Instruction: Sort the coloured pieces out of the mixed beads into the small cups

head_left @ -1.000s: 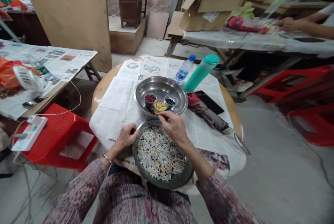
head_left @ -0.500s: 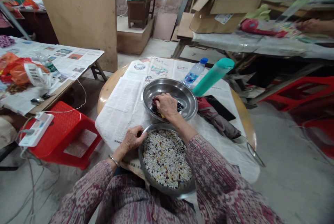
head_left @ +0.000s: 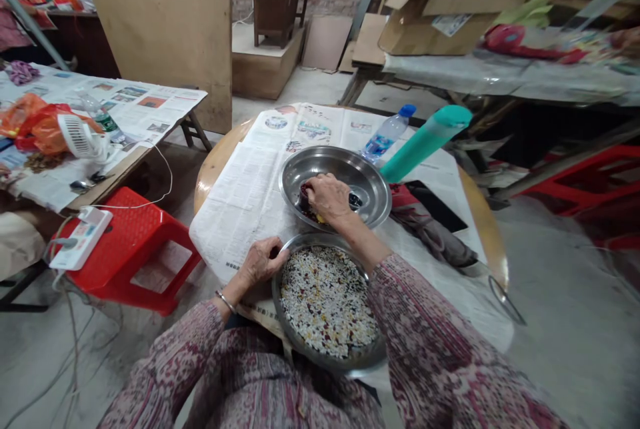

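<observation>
My left hand (head_left: 263,260) has its fingers curled and its thumb against the rim of the near metal bowl (head_left: 278,312). That bowl holds a layer of mixed grains (head_left: 327,302), mostly white with dark, yellow and red bits. Deep in the far metal bowl (head_left: 373,172), my right hand (head_left: 329,197) is bent over, its fingertips hidden. Beside those fingers lie dark red beans (head_left: 303,197), with something yellow under the palm. A small dark heap (head_left: 355,200) sits on the bowl's right side.
Newspaper (head_left: 235,195) covers the round table (head_left: 207,172). Behind the far bowl are a water bottle (head_left: 389,132) and a green cylinder (head_left: 427,142). A black phone (head_left: 436,205) and a folded umbrella (head_left: 435,235) lie right. A red stool (head_left: 125,249) with a power strip (head_left: 83,240) stands left.
The whole view has shifted, so the table appears slightly further right. My right hand stays in the far bowl beside the red beans; my left remains at the near bowl's rim.
</observation>
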### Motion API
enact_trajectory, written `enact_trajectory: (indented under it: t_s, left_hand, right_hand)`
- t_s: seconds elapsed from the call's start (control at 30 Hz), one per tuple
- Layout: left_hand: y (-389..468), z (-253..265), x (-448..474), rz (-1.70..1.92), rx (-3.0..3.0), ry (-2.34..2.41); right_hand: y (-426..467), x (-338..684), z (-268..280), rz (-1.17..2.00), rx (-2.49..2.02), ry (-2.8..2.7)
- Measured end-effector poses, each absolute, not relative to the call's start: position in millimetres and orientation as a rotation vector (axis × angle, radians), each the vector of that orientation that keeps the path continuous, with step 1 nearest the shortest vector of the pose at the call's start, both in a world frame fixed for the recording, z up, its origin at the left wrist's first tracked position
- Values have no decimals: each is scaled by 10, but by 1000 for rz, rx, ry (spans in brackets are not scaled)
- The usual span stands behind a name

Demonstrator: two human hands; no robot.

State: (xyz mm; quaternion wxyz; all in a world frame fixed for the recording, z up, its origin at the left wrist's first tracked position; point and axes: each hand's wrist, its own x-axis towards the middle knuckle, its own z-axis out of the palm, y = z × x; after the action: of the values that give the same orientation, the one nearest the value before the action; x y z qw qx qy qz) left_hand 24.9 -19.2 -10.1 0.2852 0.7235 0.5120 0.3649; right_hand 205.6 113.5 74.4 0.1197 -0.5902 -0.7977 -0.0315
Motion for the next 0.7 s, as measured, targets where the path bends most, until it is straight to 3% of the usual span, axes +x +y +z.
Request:
enact_trajectory:
  t_s: [0.7]
  left_hand:
    - [-174, -79, 250, 977, 1931, 1379]
  right_hand:
    - [1000, 2140, 822, 94, -1650, -2062]
